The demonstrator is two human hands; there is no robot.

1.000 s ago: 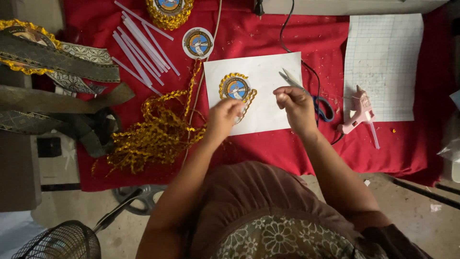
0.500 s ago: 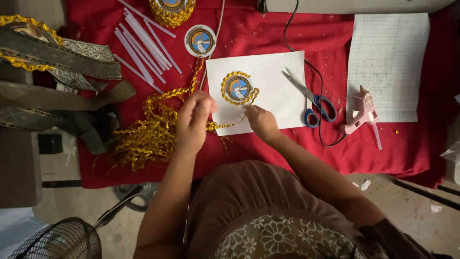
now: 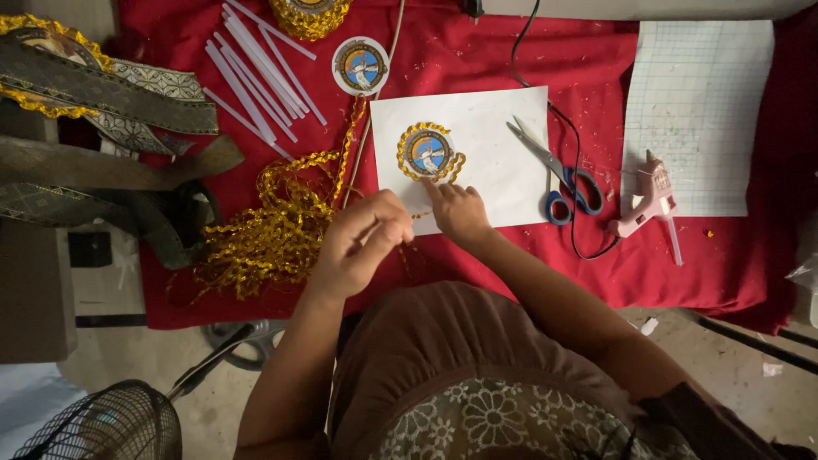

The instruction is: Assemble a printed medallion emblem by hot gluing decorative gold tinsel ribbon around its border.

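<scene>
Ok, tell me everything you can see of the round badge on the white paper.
The round badge lies flat on the white paper, near its left-middle. It is a small disc with a blue centre showing a pale figure, ringed by a band of gold trim that looks like wavy metallic braid; a loose loop of it sticks out at the lower right. The right hand sits just below, its fingertip at the badge's lower edge. Whether it touches is unclear.
</scene>
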